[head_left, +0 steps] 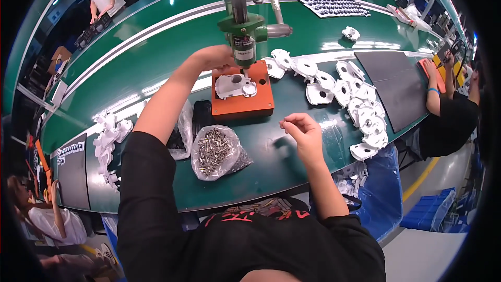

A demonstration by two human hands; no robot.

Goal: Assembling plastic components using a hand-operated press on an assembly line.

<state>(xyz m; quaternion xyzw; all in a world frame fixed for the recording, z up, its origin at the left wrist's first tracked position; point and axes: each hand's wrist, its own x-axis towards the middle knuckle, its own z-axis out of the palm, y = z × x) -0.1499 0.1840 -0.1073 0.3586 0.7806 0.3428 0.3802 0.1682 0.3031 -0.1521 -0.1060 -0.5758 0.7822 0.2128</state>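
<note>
My left arm reaches forward to the drill-press-like machine (243, 47), with its green collar and dark spindle. My left hand (215, 57) is beside and partly behind the spindle head, its fingers mostly hidden. Beneath the spindle, a white plastic housing (227, 87) with a round opening sits on an orange fixture block (242, 107). Over the table to the right of the block, my right hand (302, 131) is closed in a pinch. Whatever is between thumb and forefinger is too small to name. A clear bag of metal screws (213, 151) lies between my arms.
Many white plastic parts (365, 120) spread along the right, beside a dark mat (391, 86). More white parts (107, 138) lie at the left. Black pieces in a bag (182, 130) sit behind the screws. A blue-lined bin (378, 193) stands below right. Co-workers (451, 117) sit on both sides.
</note>
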